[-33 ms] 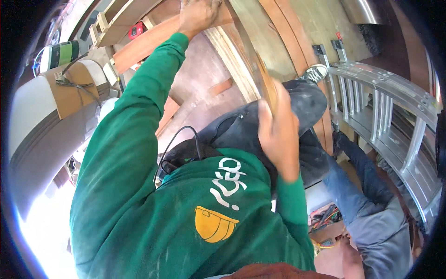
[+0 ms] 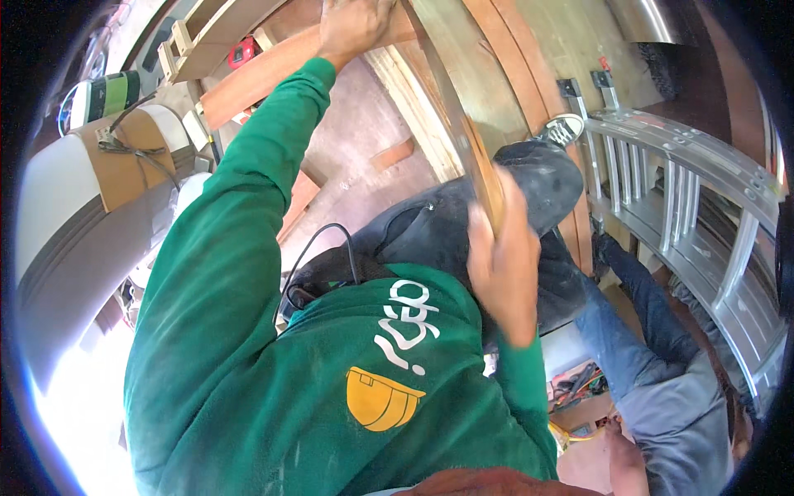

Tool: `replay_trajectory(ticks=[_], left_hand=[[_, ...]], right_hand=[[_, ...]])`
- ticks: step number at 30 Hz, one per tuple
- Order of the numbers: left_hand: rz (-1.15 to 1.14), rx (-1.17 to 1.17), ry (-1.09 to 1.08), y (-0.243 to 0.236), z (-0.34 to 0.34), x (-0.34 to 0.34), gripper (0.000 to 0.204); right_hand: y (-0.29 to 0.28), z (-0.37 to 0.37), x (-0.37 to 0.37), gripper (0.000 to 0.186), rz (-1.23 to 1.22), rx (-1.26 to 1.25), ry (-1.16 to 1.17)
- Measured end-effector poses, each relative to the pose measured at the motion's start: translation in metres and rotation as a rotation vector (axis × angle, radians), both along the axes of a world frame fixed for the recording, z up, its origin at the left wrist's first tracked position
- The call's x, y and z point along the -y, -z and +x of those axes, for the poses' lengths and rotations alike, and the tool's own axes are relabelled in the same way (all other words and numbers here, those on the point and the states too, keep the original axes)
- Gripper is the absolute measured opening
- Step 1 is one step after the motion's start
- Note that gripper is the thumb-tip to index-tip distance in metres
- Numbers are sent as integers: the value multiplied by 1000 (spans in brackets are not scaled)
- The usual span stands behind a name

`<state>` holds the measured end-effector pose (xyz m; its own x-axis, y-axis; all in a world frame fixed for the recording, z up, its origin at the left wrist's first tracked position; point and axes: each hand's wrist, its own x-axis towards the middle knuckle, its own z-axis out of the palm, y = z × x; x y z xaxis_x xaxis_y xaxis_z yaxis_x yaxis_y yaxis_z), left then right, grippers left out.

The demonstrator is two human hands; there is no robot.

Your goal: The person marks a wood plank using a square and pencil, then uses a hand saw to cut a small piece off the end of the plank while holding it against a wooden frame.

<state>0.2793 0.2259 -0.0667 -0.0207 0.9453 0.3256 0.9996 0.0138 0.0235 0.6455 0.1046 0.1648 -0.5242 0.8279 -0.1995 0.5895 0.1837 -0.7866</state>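
My right hand (image 2: 509, 264) is closed around the wooden handle of a handsaw (image 2: 453, 107). Its long, narrow blade runs up and away to the top edge, seen nearly edge-on, and is slightly blurred. At the top my left hand (image 2: 356, 29) bears down on a reddish wooden board (image 2: 269, 78), its fingers bent over the wood and partly cut off by the picture's edge. The blade's far end passes just right of this hand, by the board's end. Where the teeth meet the wood is out of view. Below the saw lies a pale length of timber (image 2: 413, 112).
An aluminium ladder (image 2: 686, 157) lies along the right. A co-worker in grey (image 2: 678, 405) is low at the right, near tools and wires. A red tape measure (image 2: 241, 53) rests by the upper-left boards. A small wood offcut (image 2: 393, 155) lies on the floor.
My right hand and the saw handle have come slightly back toward me and to the right. The left hand keeps its place on the board.
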Motion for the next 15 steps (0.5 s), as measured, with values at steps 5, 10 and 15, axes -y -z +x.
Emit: replay_trajectory(ticks=[5, 10, 15], left_hand=[[199, -164, 57, -4, 2, 2, 26], [118, -139, 49, -12, 6, 1, 24], [154, -127, 62, -3, 3, -2, 23]], right_hand=[[-47, 26, 30, 57, -55, 105, 0], [39, -45, -38, 54, -9, -28, 0], [44, -55, -45, 54, 7, -13, 2]])
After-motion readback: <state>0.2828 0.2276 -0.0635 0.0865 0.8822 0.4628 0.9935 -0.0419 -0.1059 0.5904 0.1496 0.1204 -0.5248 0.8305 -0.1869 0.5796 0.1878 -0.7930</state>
